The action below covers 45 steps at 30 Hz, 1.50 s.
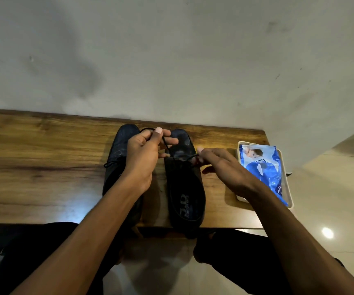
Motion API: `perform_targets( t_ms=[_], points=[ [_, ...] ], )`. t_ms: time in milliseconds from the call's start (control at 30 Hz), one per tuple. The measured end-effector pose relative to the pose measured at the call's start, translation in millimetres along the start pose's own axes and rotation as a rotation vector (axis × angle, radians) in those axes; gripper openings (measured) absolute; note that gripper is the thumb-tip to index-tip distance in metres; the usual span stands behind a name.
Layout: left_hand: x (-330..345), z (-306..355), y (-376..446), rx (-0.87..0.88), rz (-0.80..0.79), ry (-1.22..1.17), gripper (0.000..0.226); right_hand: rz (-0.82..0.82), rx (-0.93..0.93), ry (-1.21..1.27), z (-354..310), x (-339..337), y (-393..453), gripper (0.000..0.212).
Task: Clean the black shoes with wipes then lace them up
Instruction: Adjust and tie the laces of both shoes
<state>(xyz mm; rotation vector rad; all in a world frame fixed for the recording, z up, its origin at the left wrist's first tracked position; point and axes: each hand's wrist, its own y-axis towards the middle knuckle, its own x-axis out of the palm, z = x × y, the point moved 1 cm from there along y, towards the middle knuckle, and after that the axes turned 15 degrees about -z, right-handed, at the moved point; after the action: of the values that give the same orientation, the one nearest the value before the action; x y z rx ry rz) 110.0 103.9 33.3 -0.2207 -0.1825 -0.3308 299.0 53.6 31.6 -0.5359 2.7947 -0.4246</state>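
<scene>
Now lacing stage, by the look of it. Two black shoes side by side on a wooden bench [44, 167], toes toward the wall, heels at the near edge. Left shoe [121, 141] mostly hidden under the left forearm; right shoe [184, 188] in plain view w/ insole showing.

Left hand [144, 154] raised over the gap btwn the shoes, thumb and fingers curled round a black lace [167, 146], which runs taut down to the right shoe's eyelets. Right hand [225, 167] low at the outer side of the right shoe, fingertips at the eyelet area, pinching what looks like the other lace end; exact grip hard to read, blurred.

Wipes pack [261, 167], blue, lies in a white tray [289, 194] at the bench's right end, just beside the right hand, untouched.

Handling, est.: lace is thin, limp, prob. a bit slick, so pinch near the tip for threading, not mid-length. Shoe upper likely soft around the eyelets, stiffer at sole and heel; light enough to shift w/ a tug, so steady it by the side wall or heel while pulling. Pull even on both ends or it goes lopsided.
</scene>
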Motion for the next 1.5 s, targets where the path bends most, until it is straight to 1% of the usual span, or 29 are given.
perform_targets(
  t_ms=[33,100,167,200,267,333,367,400,433,500,533,567,600,633,700,767,800,867,900,967,1033,1067,1133,1233,1300,1367,1433,1500],
  points=[
    [0,1,0,0.004,0.006,-0.032,0.027,0.015,-0.05,0.12,-4,0,0,0.05],
    [1,2,1,0.02,0.002,-0.071,0.026,0.039,-0.15,0.37,-10,0,3,0.041],
    [3,4,1,0.04,-0.014,-0.064,0.026,0.08,-0.217,0.601,-15,-4,5,0.031],
    [4,5,1,0.049,-0.018,-0.049,0.026,0.113,-0.233,0.675,-16,-6,5,0.028],
    [6,6,0,0.061,-0.019,-0.022,0.025,0.187,-0.237,0.749,-20,-10,6,0.023],
    [7,6,1,0.073,-0.014,-0.009,0.024,0.254,-0.214,0.718,-19,-13,9,0.021],
    [8,6,2,0.077,-0.007,-0.009,0.023,0.288,-0.183,0.65,-19,-15,13,0.022],
    [8,5,3,0.079,-0.002,-0.009,0.023,0.328,-0.133,0.519,-16,-19,16,0.024],
    [8,4,4,0.078,-0.003,-0.001,0.022,0.367,-0.063,0.296,-11,-23,19,0.027],
    [9,0,7,0.069,-0.038,0.043,0.024,0.394,0.088,-0.275,-2,-33,23,0.036],
    [9,-4,9,0.065,-0.064,0.085,0.027,0.404,0.156,-0.485,1,-36,23,0.041],
    [8,-7,11,0.06,-0.092,0.148,0.03,0.416,0.209,-0.57,2,-39,21,0.045],
    [7,-11,12,0.042,-0.106,0.236,0.034,0.414,0.243,-0.565,3,-40,17,0.048],
    [7,-13,14,-0.001,-0.109,0.339,0.04,0.398,0.278,-0.535,3,-39,14,0.05],
    [5,-16,13,-0.149,-0.108,0.523,0.051,0.307,0.352,-0.451,3,-32,10,0.053],
    [7,-16,7,-0.273,-0.118,0.664,0.041,0.187,0.392,-0.332,3,-20,11,0.052],
    [8,-16,5,-0.296,-0.124,0.734,0.041,0.148,0.395,-0.295,3,-14,13,0.053],
    [12,-15,1,-0.282,-0.116,0.852,0.048,0.11,0.392,-0.3,3,-6,18,0.052],
    [13,-15,0,-0.263,-0.102,0.89,0.047,0.101,0.397,-0.322,3,-4,21,0.052],
    [9,-16,2,-0.238,-0.083,0.943,0.035,0.1,0.404,-0.336,3,0,24,0.048],
    [7,-17,5,-0.19,-0.082,0.981,0.018,0.112,0.371,-0.28,4,1,25,0.039],
    [6,-18,6,-0.153,-0.082,0.99,0.011,0.121,0.34,-0.236,4,2,24,0.033],
    [7,-17,6,-0.094,-0.078,0.98,0.007,0.144,0.254,-0.143,3,3,24,0.024],
    [8,-18,7,-0.067,-0.052,0.871,0.009,0.179,0.114,-0.004,6,5,23,0.018],
    [8,-20,8,-0.079,-0.043,0.771,0.012,0.199,0.032,0.156,9,8,25,0.015],
    [7,-23,9,-0.084,-0.04,0.703,0.012,0.224,-0.035,0.362,10,12,26,0.015],
    [8,-24,9,-0.085,-0.03,0.638,0.012,0.241,-0.079,0.588,8,17,27,0.019],
    [8,-26,9,-0.077,-0.013,0.572,0.012,0.263,-0.1,0.743,5,22,28,0.023]
  ],
)
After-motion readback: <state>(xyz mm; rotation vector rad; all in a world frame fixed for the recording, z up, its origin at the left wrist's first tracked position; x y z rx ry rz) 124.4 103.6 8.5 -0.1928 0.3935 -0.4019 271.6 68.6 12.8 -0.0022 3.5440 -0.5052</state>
